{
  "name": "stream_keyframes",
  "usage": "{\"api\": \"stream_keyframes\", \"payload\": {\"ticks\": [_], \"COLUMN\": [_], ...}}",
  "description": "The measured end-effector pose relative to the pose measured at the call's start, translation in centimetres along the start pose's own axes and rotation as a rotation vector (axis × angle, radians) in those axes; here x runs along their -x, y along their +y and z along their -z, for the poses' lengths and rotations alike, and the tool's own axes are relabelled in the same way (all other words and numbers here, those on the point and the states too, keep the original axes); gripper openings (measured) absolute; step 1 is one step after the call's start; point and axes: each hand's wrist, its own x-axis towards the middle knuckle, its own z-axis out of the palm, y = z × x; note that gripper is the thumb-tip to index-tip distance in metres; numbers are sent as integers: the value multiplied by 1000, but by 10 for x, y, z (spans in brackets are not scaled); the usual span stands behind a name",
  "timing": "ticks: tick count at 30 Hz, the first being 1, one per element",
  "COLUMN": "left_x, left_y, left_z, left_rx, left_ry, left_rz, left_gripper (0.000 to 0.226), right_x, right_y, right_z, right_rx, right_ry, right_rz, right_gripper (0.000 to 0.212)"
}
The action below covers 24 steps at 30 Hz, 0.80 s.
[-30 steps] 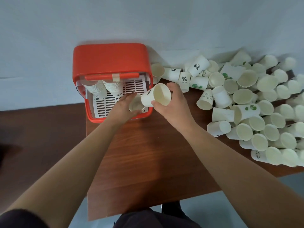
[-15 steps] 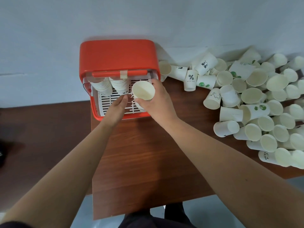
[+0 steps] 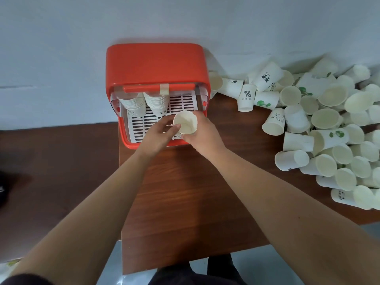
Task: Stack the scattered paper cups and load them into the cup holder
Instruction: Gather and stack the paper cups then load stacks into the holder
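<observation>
An orange cup holder with a white slatted tray stands at the table's back left. Two stacks of paper cups sit inside it at the left. Over the tray's right part, both hands hold a short stack of white paper cups, mouth up. My right hand wraps it from the right. My left hand pinches it from the left, thumb on the rim. A big pile of scattered paper cups covers the right of the table.
The wooden table has bare surface in front of the holder. A grey wall rises right behind the holder and pile. A lower dark brown surface lies to the left. Dark trouser legs show below the table's front edge.
The cup stack has moved from the holder's right front edge in over the tray and turned mouth up. My left hand came off the tray onto the stack.
</observation>
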Motion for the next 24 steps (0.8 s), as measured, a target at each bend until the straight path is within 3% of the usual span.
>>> {"api": "stream_keyframes", "payload": {"ticks": [8,12,17,24], "left_x": [0,32,64,37], "left_y": [-1,6,17,68], "left_z": [0,-7,-48,-161], "left_rx": [-249,-254,-296,-419], "left_ry": [110,229,78,-161], "left_rz": [-98,-150,-197,-230], "left_gripper": [43,32,24,20], "right_x": [6,38,92,127], "right_y": [1,26,106,200], "right_z": [2,34,90,176], "right_rx": [-5,-3,108,157], "right_ry": [-6,11,80,222], "right_rz": [27,-52,-163,-285], "right_gripper": [77,69,59,53]}}
